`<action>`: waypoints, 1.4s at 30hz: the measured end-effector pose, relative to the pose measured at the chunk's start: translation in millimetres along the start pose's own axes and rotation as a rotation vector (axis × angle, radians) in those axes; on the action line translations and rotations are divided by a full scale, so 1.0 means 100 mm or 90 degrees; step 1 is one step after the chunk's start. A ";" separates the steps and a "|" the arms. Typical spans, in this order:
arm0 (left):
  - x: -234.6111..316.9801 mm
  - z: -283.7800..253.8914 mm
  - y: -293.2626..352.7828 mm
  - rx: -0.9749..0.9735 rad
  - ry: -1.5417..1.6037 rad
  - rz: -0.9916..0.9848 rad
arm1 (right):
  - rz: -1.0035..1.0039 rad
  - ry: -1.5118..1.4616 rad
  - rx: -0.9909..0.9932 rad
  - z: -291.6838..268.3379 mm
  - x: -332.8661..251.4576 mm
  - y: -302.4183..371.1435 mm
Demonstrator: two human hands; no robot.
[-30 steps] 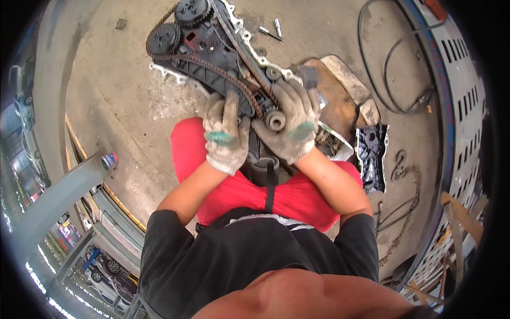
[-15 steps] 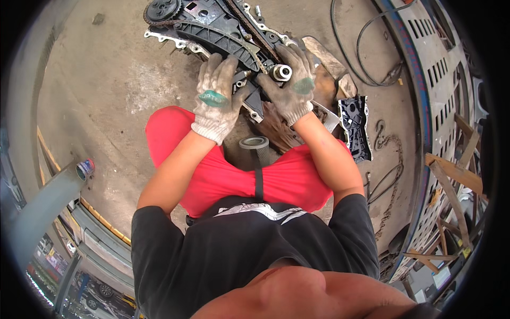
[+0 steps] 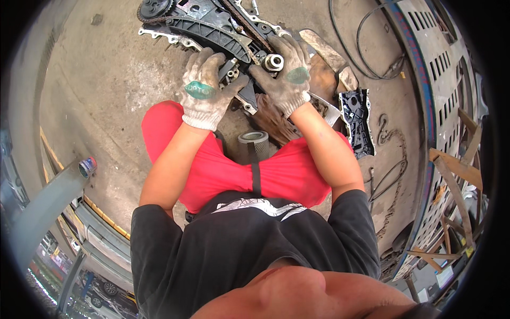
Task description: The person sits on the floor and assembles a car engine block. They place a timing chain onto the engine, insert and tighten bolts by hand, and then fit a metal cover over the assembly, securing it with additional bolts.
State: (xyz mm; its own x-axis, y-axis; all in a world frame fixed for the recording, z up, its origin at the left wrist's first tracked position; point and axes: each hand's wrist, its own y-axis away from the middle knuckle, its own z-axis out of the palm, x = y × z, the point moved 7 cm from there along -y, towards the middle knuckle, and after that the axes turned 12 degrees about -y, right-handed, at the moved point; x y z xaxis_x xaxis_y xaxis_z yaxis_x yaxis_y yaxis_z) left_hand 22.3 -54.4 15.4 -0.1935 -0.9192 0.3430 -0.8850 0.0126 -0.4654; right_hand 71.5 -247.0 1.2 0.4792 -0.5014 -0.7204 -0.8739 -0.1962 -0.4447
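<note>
Both hands wear grey-white knitted gloves, soiled, with a green patch on the back. In front of me lies an engine (image 3: pixel 194 10) with a timing chain (image 3: pixel 241 21), a curved black chain guide (image 3: pixel 212 36) and a toothed sprocket (image 3: pixel 154 6). My left hand (image 3: pixel 204 85) rests on its near edge, fingers spread and thumb pointing right; the fingertips are partly hidden. My right hand (image 3: pixel 284 74) lies at the engine's right end. Its thumb and fingers stand apart on either side of a shiny round shaft end (image 3: pixel 273 63). Neither hand visibly holds a loose part.
Between my red-clad knees stands a cylindrical mesh filter (image 3: pixel 254 139). A black cover with a pale rim (image 3: pixel 357 122) lies on the floor to the right, near a hook and chain (image 3: pixel 396 141), a black cable (image 3: pixel 361 61) and a slotted metal frame (image 3: pixel 438 80). Cardboard (image 3: pixel 321 80) lies beside the engine.
The whole view has shifted slightly. My left hand has slid a little left along the engine, uncovering more metal parts beside its thumb. My right hand keeps its place by the shaft end.
</note>
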 end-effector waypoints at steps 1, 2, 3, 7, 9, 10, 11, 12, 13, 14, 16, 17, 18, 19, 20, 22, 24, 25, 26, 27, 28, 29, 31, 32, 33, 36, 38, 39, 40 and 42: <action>0.01 0.00 0.00 0.004 -0.009 -0.001 | -0.006 0.001 0.000 0.00 0.00 -0.01; 0.02 0.00 -0.01 0.008 -0.003 -0.003 | -0.007 0.001 -0.001 0.00 0.00 -0.01; 0.03 0.01 -0.01 0.011 0.003 -0.006 | -0.008 0.001 -0.003 0.00 0.01 -0.01; -0.02 0.11 0.05 0.024 0.012 -0.014 | -0.011 -0.002 -0.013 -0.01 0.02 -0.02; -0.06 0.17 0.10 0.011 0.052 -0.024 | -0.009 -0.001 -0.016 -0.01 0.02 -0.03; -0.06 0.17 0.10 0.004 0.072 -0.030 | -0.007 -0.001 -0.018 0.00 0.03 -0.02; -0.05 0.18 0.12 -0.023 0.101 -0.051 | 0.000 -0.002 -0.020 0.00 0.03 -0.02; -0.02 0.15 0.15 -0.050 0.131 -0.072 | 0.007 -0.002 -0.023 0.00 0.03 -0.02; -0.01 0.15 0.18 -0.077 0.161 -0.093 | 0.015 -0.003 -0.026 0.00 0.03 -0.02; -0.01 0.15 0.19 -0.083 0.180 -0.072 | 0.019 -0.005 -0.029 0.00 0.02 -0.03; -0.06 0.15 0.21 -0.096 0.218 -0.030 | 0.027 -0.007 -0.035 -0.01 0.03 -0.03; -0.11 0.12 0.21 -0.097 0.200 0.003 | 0.030 -0.004 -0.038 -0.01 0.03 -0.03; -0.19 0.07 0.20 -0.098 0.182 0.036 | 0.032 -0.001 -0.041 -0.01 0.03 -0.04; -0.22 0.03 0.17 -0.098 0.163 0.067 | 0.033 0.002 -0.045 0.00 0.03 -0.05; -0.23 0.01 0.16 -0.116 0.144 0.060 | 0.025 -0.005 -0.041 0.01 0.04 -0.05; -0.21 0.03 0.15 -0.138 0.073 0.078 | 0.024 -0.015 -0.033 0.00 0.03 -0.05; -0.21 0.08 0.14 -0.121 0.054 0.101 | 0.021 -0.033 -0.021 0.01 0.04 -0.04; -0.21 0.08 0.14 -0.103 0.070 0.102 | 0.031 -0.023 -0.036 0.00 0.03 -0.06; -0.22 0.08 0.13 -0.086 0.087 0.103 | 0.026 -0.021 -0.040 0.01 0.04 -0.05; -0.22 0.08 0.13 -0.069 0.103 0.104 | 0.020 -0.019 -0.044 0.02 0.05 -0.05; -0.23 0.09 0.15 -0.055 0.108 0.087 | 0.018 -0.019 -0.048 0.02 0.04 -0.05; -0.23 0.10 0.14 -0.052 0.123 0.079 | 0.016 -0.019 -0.051 0.02 0.04 -0.07; -0.23 0.11 0.12 -0.046 0.154 0.062 | 0.014 -0.027 -0.048 0.02 0.04 -0.07; -0.21 0.11 0.11 -0.054 0.142 0.057 | 0.013 -0.035 -0.041 0.03 0.04 -0.06; -0.19 0.10 0.10 -0.061 0.129 0.053 | 0.011 -0.044 -0.034 0.03 0.04 -0.06; -0.13 0.07 0.05 -0.050 0.105 0.125 | 0.002 -0.039 -0.029 0.04 0.04 -0.07; -0.08 0.06 0.03 -0.036 0.082 0.176 | 0.002 -0.040 -0.036 0.06 0.05 -0.08; -0.05 0.04 0.02 -0.031 0.066 0.189 | 0.005 -0.036 -0.045 0.07 0.04 -0.08; -0.06 0.04 -0.01 -0.033 0.089 0.164 | 0.003 -0.030 -0.052 0.06 0.03 -0.09; -0.07 0.04 -0.04 -0.048 0.174 0.071 | -0.010 -0.029 -0.056 0.07 0.04 -0.10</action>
State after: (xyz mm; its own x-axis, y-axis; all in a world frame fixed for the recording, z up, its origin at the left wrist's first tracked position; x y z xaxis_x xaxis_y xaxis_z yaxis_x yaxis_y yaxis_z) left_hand 29.1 -49.6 11.8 -0.3893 -0.7710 0.5040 -0.8786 0.1466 -0.4545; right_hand 82.7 -241.2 -0.5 0.4940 -0.4598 -0.7380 -0.8693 -0.2774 -0.4090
